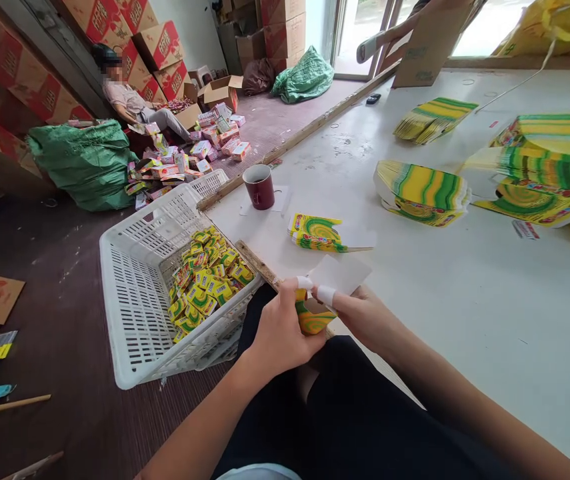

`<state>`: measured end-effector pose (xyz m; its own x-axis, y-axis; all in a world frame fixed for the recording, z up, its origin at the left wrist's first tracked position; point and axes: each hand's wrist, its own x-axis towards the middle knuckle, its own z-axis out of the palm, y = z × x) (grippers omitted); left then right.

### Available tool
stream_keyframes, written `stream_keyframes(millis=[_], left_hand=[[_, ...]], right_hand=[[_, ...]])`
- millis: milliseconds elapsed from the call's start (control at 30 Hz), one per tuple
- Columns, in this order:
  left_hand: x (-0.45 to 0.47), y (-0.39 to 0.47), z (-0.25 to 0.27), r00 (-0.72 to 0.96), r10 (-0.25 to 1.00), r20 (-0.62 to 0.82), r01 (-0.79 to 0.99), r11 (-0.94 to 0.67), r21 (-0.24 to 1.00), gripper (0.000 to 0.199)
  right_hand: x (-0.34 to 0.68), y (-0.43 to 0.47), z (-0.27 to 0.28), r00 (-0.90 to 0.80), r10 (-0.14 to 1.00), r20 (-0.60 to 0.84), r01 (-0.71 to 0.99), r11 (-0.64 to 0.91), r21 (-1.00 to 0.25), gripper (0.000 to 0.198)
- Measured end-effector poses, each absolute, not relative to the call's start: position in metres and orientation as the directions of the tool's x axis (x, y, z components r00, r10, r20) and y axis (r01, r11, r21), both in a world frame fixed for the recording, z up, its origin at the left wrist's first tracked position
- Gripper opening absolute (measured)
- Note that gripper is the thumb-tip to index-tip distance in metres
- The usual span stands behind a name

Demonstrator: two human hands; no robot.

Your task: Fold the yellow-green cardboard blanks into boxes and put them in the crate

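Observation:
Over my lap, at the table's edge, both hands grip one small yellow-and-green carton (315,323). Its white inner flap (342,272) sticks out past my right hand. My left hand (285,330) wraps the carton from the left, thumb on top. From the other side, my right hand (362,315) pinches its upper edge; the fingers beneath are hidden. White tape covers both thumbs. Close beyond my hands lies a small stack of flat cartons (317,232). At my left, a white plastic basket (119,333) holds many small yellow-and-green packets (209,283).
A dark red mug (259,188) stands near the table's left edge. Larger carton stacks (422,190) lie to the right. A wooden strip (315,127) borders the white table (465,313). Another person (129,97) sits beside scattered boxes; a co-worker's arm (399,30) holds cardboard.

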<state>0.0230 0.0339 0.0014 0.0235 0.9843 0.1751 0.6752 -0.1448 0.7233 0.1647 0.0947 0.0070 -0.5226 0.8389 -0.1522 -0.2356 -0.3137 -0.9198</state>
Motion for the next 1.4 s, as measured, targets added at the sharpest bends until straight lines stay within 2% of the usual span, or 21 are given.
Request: stream_keyframes(millis=[100,167,267,333,400,500,600,733,933,1067,1133,1233,1300,1333,1400], left_hand=[[0.024,0.037,0.003,-0.02,0.995,0.1,0.709,-0.056,0.703,0.058],[0.022,0.042,0.002,-0.037,0.998,0.053,0.719,-0.011,0.695,0.06],[0.019,0.049,-0.004,0.008,0.998,0.065,0.712,-0.051,0.7,0.068],[0.018,0.051,-0.01,0.017,0.992,0.128,0.707,-0.102,0.7,0.07],[0.016,0.05,-0.013,-0.035,0.984,0.175,0.716,-0.098,0.691,0.071],[0.01,0.046,-0.01,-0.127,0.972,0.199,0.751,-0.037,0.659,0.061],[0.002,0.041,-0.002,-0.111,0.971,0.213,0.77,-0.051,0.636,0.05],[-0.005,0.04,0.008,-0.056,0.97,0.235,0.778,-0.105,0.619,0.051],[-0.008,0.043,0.023,0.025,0.988,0.151,0.788,-0.112,0.605,0.054],[-0.003,0.043,0.026,0.052,0.981,0.187,0.818,-0.15,0.556,0.047],[-0.002,0.043,0.024,0.029,0.978,0.208,0.809,-0.145,0.569,0.048],[-0.011,0.043,0.018,-0.029,0.977,0.212,0.791,-0.107,0.602,0.052],[-0.028,0.043,0.013,-0.155,0.946,0.285,0.824,-0.036,0.565,0.053],[-0.038,0.044,0.01,-0.241,0.906,0.348,0.848,0.022,0.529,0.055],[-0.058,0.044,0.006,-0.392,0.796,0.462,0.867,0.152,0.474,0.07]], right_hand=[[0.163,0.096,0.005,-0.516,0.857,0.006,-0.118,-0.063,-0.991,0.039],[0.164,0.095,0.001,-0.509,0.854,0.107,-0.029,0.107,-0.994,0.042],[0.166,0.092,-0.005,-0.554,0.796,0.243,0.1,0.354,-0.93,0.035],[0.167,0.092,-0.007,-0.582,0.741,0.335,0.137,0.495,-0.858,0.044],[0.17,0.094,-0.009,-0.556,0.726,0.406,0.165,0.575,-0.801,0.053],[0.175,0.1,-0.013,-0.506,0.701,0.502,0.21,0.665,-0.717,0.053],[0.179,0.105,-0.019,-0.576,0.622,0.53,0.216,0.741,-0.636,0.052],[0.183,0.109,-0.022,-0.639,0.598,0.483,0.255,0.758,-0.6,0.044],[0.198,0.117,-0.006,-0.717,0.578,0.389,0.228,0.723,-0.652,0.025],[0.191,0.111,-0.008,-0.612,0.687,0.393,0.238,0.633,-0.736,0.016],[0.184,0.109,-0.014,-0.534,0.756,0.378,0.193,0.544,-0.817,0.032],[0.18,0.116,-0.025,-0.5,0.794,0.346,0.098,0.449,-0.888,0.068],[0.185,0.131,-0.032,-0.452,0.826,0.338,0.18,0.455,-0.872,0.071],[0.188,0.141,-0.035,-0.404,0.85,0.337,0.277,0.466,-0.841,0.065],[0.194,0.162,-0.039,-0.303,0.888,0.345,0.501,0.457,-0.735,0.047]])
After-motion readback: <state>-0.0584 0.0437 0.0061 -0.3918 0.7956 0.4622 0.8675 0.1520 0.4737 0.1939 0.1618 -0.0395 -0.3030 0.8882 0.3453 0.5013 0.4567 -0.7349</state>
